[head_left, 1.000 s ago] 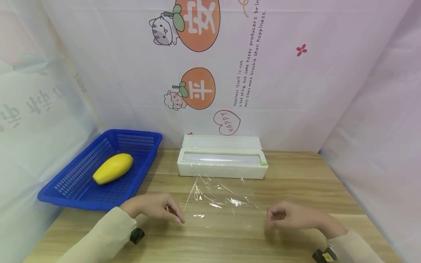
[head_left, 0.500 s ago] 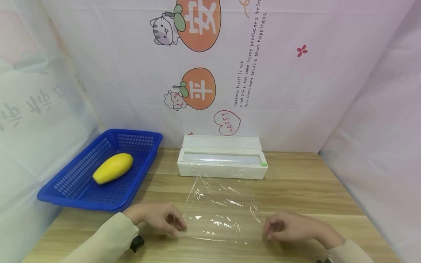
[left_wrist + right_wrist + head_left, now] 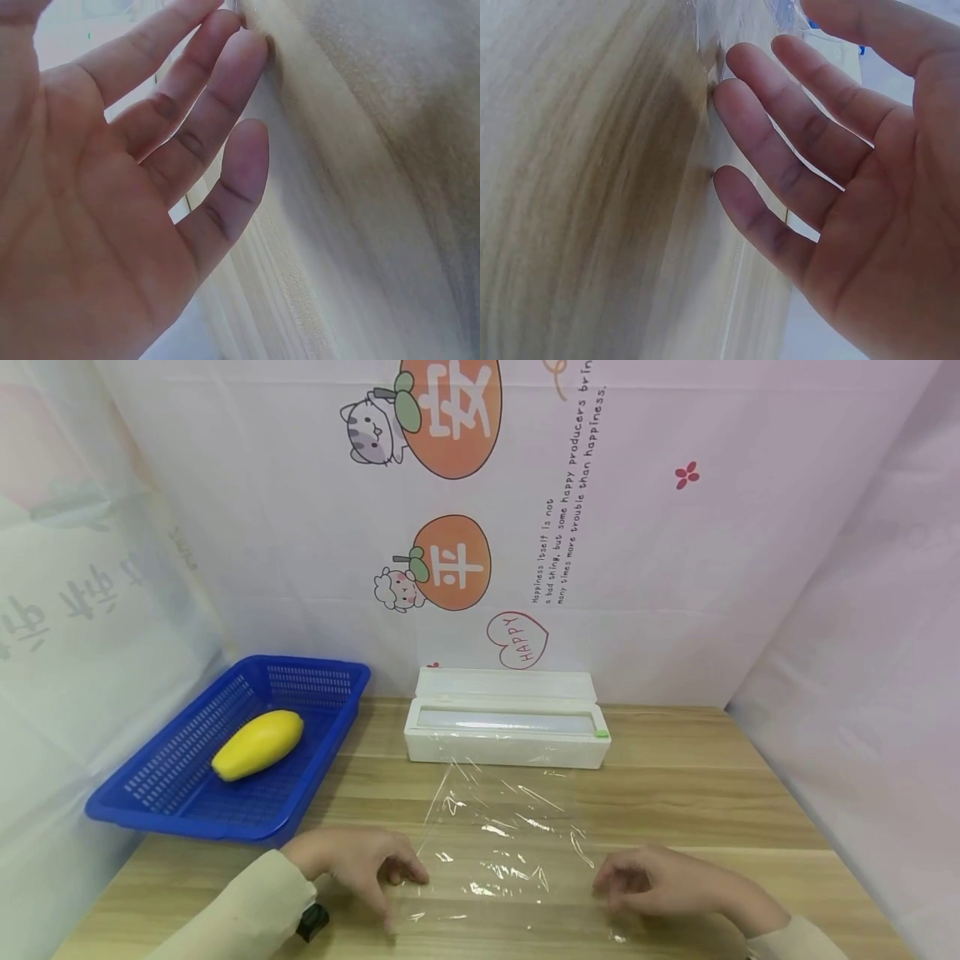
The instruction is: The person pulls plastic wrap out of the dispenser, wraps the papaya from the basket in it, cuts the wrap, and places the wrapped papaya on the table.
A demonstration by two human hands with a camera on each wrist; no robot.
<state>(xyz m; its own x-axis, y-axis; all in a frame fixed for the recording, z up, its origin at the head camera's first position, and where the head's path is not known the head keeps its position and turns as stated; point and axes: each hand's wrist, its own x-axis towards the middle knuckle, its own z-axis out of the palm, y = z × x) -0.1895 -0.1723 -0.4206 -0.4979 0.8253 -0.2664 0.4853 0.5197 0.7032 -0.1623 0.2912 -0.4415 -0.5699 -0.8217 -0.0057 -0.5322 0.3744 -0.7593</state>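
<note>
A sheet of clear plastic wrap [image 3: 495, 860] runs forward from a white wrap dispenser box [image 3: 508, 748] and lies over the wooden table. At the sheet's left edge is my left hand [image 3: 367, 864], thumb and forefinger spread apart with nothing between them. Its fingers [image 3: 202, 127] look loosely bent in the left wrist view, tips down near the table. My right hand [image 3: 660, 885] is at the right edge of the sheet, fingers gently bent. Seen from the right wrist, its fingertips [image 3: 733, 97] rest at the wood, close to the wrinkled film.
A blue plastic basket [image 3: 330, 760] stands at the left with a yellow oblong fruit [image 3: 258, 745] inside. The box's lid [image 3: 506, 683] is raised against the printed curtain [image 3: 637, 543]. A green slider [image 3: 602, 734] sits at the box's right end.
Both hands have come nearer to me, drawing the wrap's front edge down to the table. The left thumb has since parted from its forefinger. Basket and box stay put.
</note>
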